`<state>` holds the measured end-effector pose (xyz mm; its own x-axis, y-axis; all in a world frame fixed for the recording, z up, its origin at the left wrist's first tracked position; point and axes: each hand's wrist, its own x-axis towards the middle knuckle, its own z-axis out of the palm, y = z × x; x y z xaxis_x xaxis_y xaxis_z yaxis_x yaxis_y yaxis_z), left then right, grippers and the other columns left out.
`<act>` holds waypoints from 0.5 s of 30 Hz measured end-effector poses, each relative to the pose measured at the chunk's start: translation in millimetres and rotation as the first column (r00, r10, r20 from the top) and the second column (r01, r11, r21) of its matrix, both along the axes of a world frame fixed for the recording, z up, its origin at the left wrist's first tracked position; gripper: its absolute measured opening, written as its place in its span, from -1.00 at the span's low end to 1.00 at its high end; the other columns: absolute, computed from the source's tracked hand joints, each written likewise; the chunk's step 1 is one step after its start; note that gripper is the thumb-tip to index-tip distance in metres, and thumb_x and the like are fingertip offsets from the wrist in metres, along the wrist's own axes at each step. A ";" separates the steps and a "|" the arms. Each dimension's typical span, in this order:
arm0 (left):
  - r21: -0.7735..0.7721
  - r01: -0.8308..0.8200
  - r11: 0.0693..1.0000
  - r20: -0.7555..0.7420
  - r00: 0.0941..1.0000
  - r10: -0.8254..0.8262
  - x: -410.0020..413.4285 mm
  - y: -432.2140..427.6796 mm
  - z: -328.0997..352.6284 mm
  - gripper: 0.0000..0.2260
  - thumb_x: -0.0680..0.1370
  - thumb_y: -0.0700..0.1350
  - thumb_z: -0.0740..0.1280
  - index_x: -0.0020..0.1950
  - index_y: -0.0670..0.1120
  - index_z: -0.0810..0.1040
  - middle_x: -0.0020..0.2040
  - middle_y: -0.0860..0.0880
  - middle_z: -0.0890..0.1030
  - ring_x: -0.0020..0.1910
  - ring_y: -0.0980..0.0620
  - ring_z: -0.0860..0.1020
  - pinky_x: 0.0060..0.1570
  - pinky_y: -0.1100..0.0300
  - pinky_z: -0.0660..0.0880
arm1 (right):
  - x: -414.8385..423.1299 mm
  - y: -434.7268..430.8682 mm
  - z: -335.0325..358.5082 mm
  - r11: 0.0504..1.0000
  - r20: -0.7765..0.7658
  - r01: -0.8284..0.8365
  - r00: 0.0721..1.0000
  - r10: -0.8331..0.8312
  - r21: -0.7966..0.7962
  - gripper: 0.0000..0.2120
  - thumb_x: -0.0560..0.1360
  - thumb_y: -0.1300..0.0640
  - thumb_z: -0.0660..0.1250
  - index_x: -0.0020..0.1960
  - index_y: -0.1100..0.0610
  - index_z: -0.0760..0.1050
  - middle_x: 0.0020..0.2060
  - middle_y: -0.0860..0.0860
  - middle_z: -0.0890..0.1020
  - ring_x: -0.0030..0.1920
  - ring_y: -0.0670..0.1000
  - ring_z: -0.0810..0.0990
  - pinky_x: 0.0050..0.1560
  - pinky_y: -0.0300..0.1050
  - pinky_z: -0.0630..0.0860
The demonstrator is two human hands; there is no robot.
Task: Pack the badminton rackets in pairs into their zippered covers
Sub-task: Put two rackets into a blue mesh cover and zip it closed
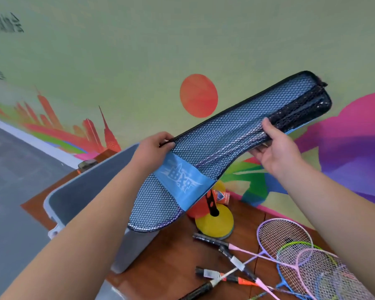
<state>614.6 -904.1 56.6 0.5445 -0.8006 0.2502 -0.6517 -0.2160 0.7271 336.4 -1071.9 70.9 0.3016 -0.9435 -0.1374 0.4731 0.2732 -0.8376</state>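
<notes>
Brown wooden surface (171, 267): grey bin (78, 191) at left, yellow disc cones (214, 224) mid, loose rackets (284, 239) criss-crossed at right, heads overlapping.

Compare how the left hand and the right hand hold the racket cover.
The left hand pinches the black edge of the mesh racket cover beside its blue band; the right hand wraps the narrow handle part, thumb on top, fingers beneath. The left hand sits by the wide head part, the right hand farther up the neck. Both hold the cover in the air.
</notes>
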 end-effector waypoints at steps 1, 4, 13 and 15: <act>-0.012 -0.035 0.999 -0.007 0.999 0.034 13.3 2.6 -0.7 -0.86 0.63 0.01 0.39 0.17 0.08 0.65 0.03 0.05 0.66 -0.02 0.04 0.60 -0.14 0.16 0.46 | 13.0 2.5 -4.3 1.000 0.013 -0.018 1.000 0.018 0.012 -0.68 0.58 0.02 0.51 0.27 0.12 0.63 0.17 0.10 0.76 0.13 0.16 0.76 -0.03 0.14 0.74; -0.010 -0.135 0.991 0.017 0.991 0.135 52.7 13.7 -7.8 -0.87 0.62 -0.02 0.40 0.15 0.04 0.66 0.02 0.01 0.67 -0.02 -0.02 0.60 -0.16 0.16 0.45 | 53.5 14.3 -17.4 0.993 0.050 -0.097 0.994 0.094 0.067 -0.70 0.61 0.06 0.46 0.29 0.15 0.61 0.09 0.11 0.78 0.07 0.14 0.78 -0.02 0.18 0.74; 0.280 -0.314 0.907 0.039 0.948 0.316 153.5 77.3 -89.9 -0.94 0.63 -0.11 0.39 -0.01 0.05 0.59 -0.10 -0.09 0.66 -0.21 -0.06 0.57 -0.34 0.15 0.40 | 163.1 48.5 -88.0 0.958 -0.212 -0.267 0.935 0.284 0.105 -0.59 0.51 0.00 0.58 0.31 0.10 0.63 0.17 0.07 0.77 0.05 0.15 0.80 -0.07 0.06 0.74; 0.310 -0.334 0.890 0.043 0.940 0.337 166.9 91.0 -113.9 -0.87 0.62 -0.14 0.38 -0.09 0.07 0.58 -0.15 -0.06 0.66 -0.21 -0.05 0.58 -0.34 0.15 0.40 | 177.2 55.2 -104.3 0.949 -0.266 -0.305 0.911 0.316 0.081 -0.61 0.56 0.01 0.54 0.33 0.09 0.61 0.15 0.07 0.78 0.01 0.14 0.81 -0.07 0.05 0.74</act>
<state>781.5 -813.1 -57.3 0.7957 -0.6055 0.0122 -0.4922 -0.6348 0.5956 513.6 -1016.6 -33.4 0.5246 -0.8010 -0.2884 0.1147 0.4022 -0.9083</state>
